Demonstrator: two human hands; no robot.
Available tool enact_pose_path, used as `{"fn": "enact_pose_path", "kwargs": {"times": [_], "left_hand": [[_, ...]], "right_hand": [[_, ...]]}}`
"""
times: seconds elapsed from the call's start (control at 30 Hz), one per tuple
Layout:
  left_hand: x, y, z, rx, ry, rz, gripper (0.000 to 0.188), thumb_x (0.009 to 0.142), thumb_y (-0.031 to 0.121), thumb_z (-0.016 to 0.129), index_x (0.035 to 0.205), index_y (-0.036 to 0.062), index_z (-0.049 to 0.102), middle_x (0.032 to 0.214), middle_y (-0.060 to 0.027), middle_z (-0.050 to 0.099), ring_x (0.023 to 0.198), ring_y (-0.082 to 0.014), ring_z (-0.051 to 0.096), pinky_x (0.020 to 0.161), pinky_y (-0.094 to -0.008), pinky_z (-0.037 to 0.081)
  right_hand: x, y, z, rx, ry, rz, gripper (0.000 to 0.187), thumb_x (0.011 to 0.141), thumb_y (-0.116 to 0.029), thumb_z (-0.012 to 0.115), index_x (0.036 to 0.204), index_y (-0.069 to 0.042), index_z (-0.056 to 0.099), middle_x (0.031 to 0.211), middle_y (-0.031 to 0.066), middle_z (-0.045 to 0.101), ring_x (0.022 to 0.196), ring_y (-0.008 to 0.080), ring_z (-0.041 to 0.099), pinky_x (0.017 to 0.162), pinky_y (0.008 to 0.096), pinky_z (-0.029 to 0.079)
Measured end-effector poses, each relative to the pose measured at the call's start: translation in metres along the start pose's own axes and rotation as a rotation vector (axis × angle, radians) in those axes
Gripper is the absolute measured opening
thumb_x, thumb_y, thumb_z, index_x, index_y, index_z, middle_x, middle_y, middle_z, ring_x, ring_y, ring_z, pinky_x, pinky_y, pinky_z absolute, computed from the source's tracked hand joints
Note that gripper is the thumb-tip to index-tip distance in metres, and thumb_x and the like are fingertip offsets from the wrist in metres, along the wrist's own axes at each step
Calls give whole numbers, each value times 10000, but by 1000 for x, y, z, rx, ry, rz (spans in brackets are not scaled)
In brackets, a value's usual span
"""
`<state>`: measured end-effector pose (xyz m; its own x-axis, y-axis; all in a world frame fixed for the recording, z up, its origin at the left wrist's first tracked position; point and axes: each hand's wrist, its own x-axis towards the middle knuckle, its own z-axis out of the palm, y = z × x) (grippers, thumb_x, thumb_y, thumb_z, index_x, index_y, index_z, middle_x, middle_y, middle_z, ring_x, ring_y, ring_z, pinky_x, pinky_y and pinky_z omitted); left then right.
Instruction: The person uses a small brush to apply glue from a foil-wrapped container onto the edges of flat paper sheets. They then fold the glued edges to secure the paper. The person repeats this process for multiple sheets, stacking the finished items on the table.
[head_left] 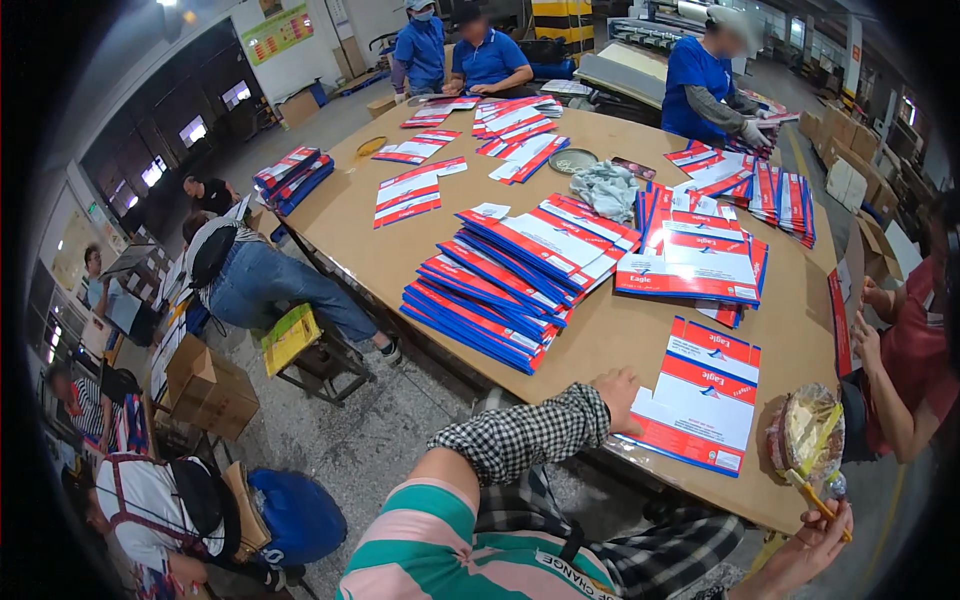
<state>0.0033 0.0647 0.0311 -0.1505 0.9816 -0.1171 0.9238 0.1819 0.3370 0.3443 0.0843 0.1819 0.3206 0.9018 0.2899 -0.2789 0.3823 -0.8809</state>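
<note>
**Flat carton blanks on a wooden worktable: position record**

Surroundings. A large brown worktable (380,250) is covered with flattened red, white and blue carton blanks. A fanned stack of blanks (510,280) lies at the centre, and a squarer stack (690,262) is set to its right. Loose blanks (412,192) are scattered toward the far end, near a crumpled grey cloth (605,188) and a round shallow dish (572,160). A roll of clear tape with yellow strapping (808,432) rests at the near right corner. Other people in blue shirts are seated at the far side, and a person in red is seated at the right edge.

Item. A single carton blank (705,395) lies flat at the near edge of the table, between the fanned stack and the tape roll.

Relation to hands. The left hand (618,392), sleeved in black-and-white check, is laid on the table at the blank's left edge, touching it with fingers spread flat and nothing gripped. The right hand (805,550) is held below the table edge, closed around a yellow-handled tool (818,497), well apart from the blank.

Orientation. The blank's long axis runs from the near edge away across the table, tilted slightly rightward; its printed face is turned up.
</note>
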Motion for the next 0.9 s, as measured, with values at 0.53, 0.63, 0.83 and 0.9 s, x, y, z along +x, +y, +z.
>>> {"fn": "enact_pose_path", "kwargs": {"times": [0.53, 0.63, 0.83, 0.9], "left_hand": [[-4, -9, 5, -142, 13, 54, 915, 527, 385, 825, 1217, -47, 406, 1214, -213, 390, 1101, -384, 470, 921, -402, 434], [-3, -20, 2, -181, 16, 90, 891, 512, 341, 836, 1200, -40, 417, 1193, -202, 399, 1083, -372, 486, 918, -394, 440], [16, -55, 48, -95, 27, 31, 984, 484, 402, 838, 1269, 4, 397, 1178, -232, 413, 1087, -391, 454, 980, -433, 373], [17, -46, 33, -155, -6, 51, 905, 485, 409, 836, 1189, -13, 455, 1086, -229, 487, 1025, -372, 500, 895, -437, 426]], "right_hand": [[-5, -1, -2, -4, 6, -12, 253, 930, -182, 499, 1091, 12, 522, 902, 64, 558, 715, 108, 487, 635, 209, 417], [-6, -3, 0, -17, 24, -4, 255, 928, -185, 501, 1088, 13, 522, 903, 62, 554, 721, 109, 480, 641, 210, 411], [-11, -7, 9, 62, 24, 77, 218, 913, -178, 527, 1038, 0, 525, 925, 74, 554, 773, 106, 509, 654, 228, 420], [-11, -5, 12, 25, -7, 27, 203, 911, -160, 523, 1029, 5, 525, 927, 87, 559, 795, 121, 525, 652, 235, 425]]}}
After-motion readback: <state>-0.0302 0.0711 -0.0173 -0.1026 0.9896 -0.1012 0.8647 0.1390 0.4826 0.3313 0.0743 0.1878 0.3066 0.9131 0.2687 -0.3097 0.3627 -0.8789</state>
